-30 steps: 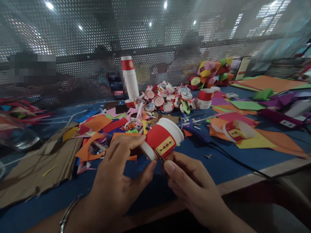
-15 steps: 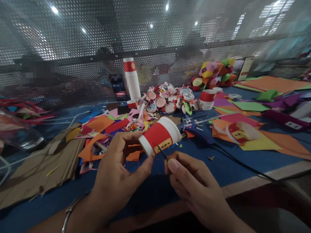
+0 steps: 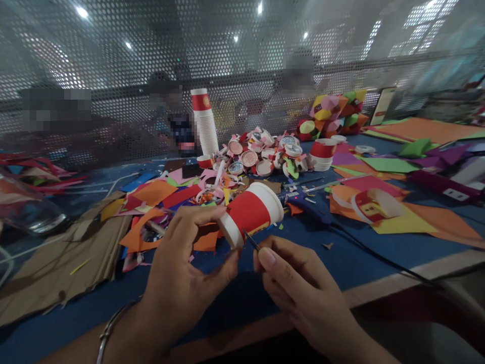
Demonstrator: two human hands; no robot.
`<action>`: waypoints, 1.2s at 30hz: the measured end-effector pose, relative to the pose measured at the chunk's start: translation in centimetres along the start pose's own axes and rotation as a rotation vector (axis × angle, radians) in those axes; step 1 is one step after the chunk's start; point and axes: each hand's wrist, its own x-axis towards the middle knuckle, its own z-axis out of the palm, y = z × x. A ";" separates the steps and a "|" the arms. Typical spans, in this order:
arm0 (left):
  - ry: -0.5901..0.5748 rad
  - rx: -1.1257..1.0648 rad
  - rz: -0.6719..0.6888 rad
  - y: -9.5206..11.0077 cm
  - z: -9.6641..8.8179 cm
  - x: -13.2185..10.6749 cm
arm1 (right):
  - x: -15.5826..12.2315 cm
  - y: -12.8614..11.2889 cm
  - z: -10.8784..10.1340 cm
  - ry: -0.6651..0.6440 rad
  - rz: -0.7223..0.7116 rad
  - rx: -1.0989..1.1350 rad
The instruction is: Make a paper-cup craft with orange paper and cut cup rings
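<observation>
My left hand [image 3: 182,273] grips a red and white paper cup [image 3: 250,212] by its base, with the cup lying on its side and its mouth facing right and away. My right hand [image 3: 299,288] is closed round a thin dark pointed tool [image 3: 250,240], whose tip touches the cup's lower side near the base. A metal bangle [image 3: 109,328] sits on my left wrist. Both hands hover over the blue table [image 3: 341,258] near its front edge.
Coloured paper scraps [image 3: 159,197] and torn cardboard [image 3: 56,268] litter the left. A tall stack of cups [image 3: 204,121], a heap of cut cup bottoms [image 3: 261,151], a short cup stack [image 3: 322,154] and paper sheets [image 3: 413,217] lie behind. A black cable [image 3: 379,258] runs right. A perforated screen [image 3: 242,60] closes the back.
The cup has turned in my left hand, so its yellow label has rolled down out of sight. The tool tip stays against the cup's lower side.
</observation>
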 end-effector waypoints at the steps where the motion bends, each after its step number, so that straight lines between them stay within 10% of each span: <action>1: -0.001 0.035 0.031 0.0 0.0 -0.1 | 0.0 0.0 0.0 -0.003 -0.001 0.011; 6: -0.030 0.032 0.032 0.4 0.3 -0.6 | -0.2 0.1 0.0 -0.006 -0.005 0.046; 14: -0.132 -0.411 -0.336 1.1 0.7 0.5 | -0.1 0.4 -0.1 0.006 -0.037 0.024; 36: -0.051 -0.428 -0.312 1.4 0.6 0.7 | -0.2 0.3 -0.1 0.006 -0.044 -0.054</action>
